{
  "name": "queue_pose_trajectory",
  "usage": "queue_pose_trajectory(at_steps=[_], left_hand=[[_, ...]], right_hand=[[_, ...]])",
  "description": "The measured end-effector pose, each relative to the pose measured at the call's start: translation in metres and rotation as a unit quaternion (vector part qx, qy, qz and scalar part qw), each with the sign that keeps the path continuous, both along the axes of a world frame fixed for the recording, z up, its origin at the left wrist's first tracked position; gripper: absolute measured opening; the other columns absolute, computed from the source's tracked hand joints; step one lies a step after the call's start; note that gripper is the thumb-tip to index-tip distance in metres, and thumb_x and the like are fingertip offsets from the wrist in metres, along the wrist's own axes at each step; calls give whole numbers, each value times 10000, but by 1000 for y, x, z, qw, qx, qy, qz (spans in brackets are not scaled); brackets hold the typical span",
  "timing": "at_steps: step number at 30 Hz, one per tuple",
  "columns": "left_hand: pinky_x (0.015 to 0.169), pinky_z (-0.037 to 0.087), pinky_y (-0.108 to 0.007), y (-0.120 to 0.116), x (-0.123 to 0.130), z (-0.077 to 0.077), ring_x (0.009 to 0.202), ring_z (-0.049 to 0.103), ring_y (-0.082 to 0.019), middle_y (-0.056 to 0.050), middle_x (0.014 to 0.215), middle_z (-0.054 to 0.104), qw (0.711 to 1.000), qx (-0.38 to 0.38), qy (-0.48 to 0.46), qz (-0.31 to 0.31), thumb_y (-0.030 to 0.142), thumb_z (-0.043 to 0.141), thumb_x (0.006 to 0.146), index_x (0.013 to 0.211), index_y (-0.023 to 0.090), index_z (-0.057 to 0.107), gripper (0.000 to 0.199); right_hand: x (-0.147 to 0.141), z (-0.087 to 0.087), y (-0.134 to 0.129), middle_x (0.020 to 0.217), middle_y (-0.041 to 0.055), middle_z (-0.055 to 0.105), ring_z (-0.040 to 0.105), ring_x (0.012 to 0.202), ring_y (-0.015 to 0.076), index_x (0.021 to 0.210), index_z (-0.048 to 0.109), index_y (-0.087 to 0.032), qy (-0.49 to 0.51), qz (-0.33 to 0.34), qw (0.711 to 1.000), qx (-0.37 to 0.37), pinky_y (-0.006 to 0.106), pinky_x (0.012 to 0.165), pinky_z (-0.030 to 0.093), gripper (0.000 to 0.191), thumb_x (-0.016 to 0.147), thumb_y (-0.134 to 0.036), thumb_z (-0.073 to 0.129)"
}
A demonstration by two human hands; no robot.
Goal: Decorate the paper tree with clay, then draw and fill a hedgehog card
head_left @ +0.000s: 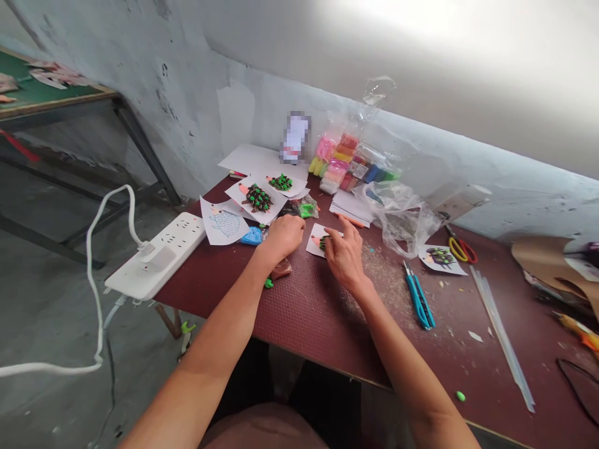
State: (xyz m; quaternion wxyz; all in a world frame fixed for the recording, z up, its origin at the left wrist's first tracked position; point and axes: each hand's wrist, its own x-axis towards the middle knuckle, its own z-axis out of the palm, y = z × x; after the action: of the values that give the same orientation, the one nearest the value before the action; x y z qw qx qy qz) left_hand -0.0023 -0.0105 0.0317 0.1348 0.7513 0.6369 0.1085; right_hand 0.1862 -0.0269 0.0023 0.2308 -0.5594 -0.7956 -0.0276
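My right hand (345,254) rests on a small white card (314,241), fingers stretched and partly spread, covering much of a hedgehog figure with a pink snout and a dark and green body. My left hand (286,237) is curled beside an opened bag of bright green clay (306,211); its fingertips are hidden, and I cannot make out what they hold. Under my left wrist lies a brown clay lump (281,269), with a green bit (268,283) beside it. A blue clay packet (253,236) sits left of that wrist.
Finished-looking hedgehog cards (257,198) and a blue hedgehog drawing (224,223) lie at left, near a white power strip (154,255). Colourful clay packs (346,165) stand by the wall. A teal utility knife (420,296), scissors (461,248) and clear sticks (503,340) lie rightward.
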Motion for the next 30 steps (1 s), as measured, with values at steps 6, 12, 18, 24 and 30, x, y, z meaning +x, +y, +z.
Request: queue_pose_trajectory(at_steps=[6, 12, 18, 24, 30], left_hand=[[935, 549, -401, -1, 1, 2, 1087, 713, -298, -137, 1124, 774, 1000, 17, -23, 11, 223, 454, 986, 1130, 182, 773, 352], [916, 550, -380, -2, 1, 5, 1079, 720, -298, -154, 1092, 775, 1000, 3, -16, 18, 214, 460, 979, 1115, 192, 783, 351], [900, 549, -364, 1, -6, 4, 1084, 715, -295, -159, 1109, 768, 998, 6, -18, 56, 291, 492, 998, 1126, 178, 770, 327], [890, 547, -373, 1, -8, 6, 1059, 716, -294, -149, 1098, 768, 996, 11, -24, 86, 292, 497, 996, 1081, 188, 773, 307], [901, 538, -345, 5, -12, 2, 1066, 711, -265, -123, 1108, 773, 994, 14, -33, 99, 236, 482, 991, 1124, 203, 762, 312]], right_hand=[[-13, 20, 32, 1307, 157, 662, 591, 1223, 267, 1175, 732, -175, 28, 31, 999, -35, 400, 1055, 430, 351, 989, -249, 444], [-46, 36, 58, 1002, 89, 774, 688, 924, 220, 1069, 767, -194, 3, 5, 990, -139, 288, 828, 468, 342, 993, -240, 437], [-53, 37, 71, 1112, 89, 779, 698, 1033, 238, 1160, 767, -203, -21, -40, 986, -161, 288, 839, 471, 370, 959, -179, 457], [-45, 32, 88, 1173, 135, 751, 667, 1120, 274, 1155, 753, -173, -80, -57, 983, -153, 321, 881, 474, 334, 949, -194, 491], [-49, 28, 110, 1190, 181, 736, 674, 1079, 267, 1171, 715, -131, -103, -79, 973, -188, 318, 878, 463, 330, 991, -216, 452]])
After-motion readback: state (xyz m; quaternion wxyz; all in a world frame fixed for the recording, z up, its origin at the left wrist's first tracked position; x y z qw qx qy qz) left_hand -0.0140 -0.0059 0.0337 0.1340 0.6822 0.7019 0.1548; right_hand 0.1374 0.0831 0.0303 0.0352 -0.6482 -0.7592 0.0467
